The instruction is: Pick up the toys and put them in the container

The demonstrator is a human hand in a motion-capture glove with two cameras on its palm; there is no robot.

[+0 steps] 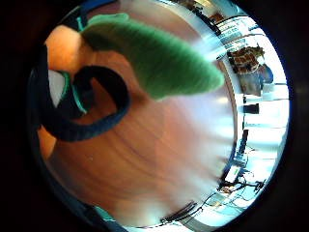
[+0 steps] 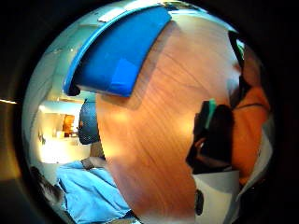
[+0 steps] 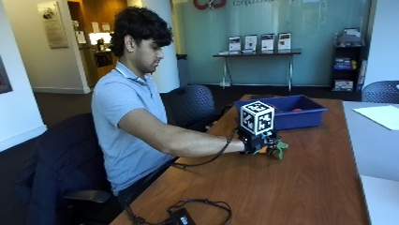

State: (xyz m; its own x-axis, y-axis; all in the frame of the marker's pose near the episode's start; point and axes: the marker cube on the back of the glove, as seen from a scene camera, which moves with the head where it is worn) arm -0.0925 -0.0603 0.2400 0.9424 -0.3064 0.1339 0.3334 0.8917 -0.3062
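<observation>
Gripping a green-and-orange toy above the table, the gloved right hand has the blue container just beyond, farther along.

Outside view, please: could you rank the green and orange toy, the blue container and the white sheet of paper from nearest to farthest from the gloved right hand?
1. The green and orange toy: held in the right hand, above the table.
2. The blue container: on the table just beyond the hand.
3. The white sheet of paper: at the table's far side, past the container.
</observation>
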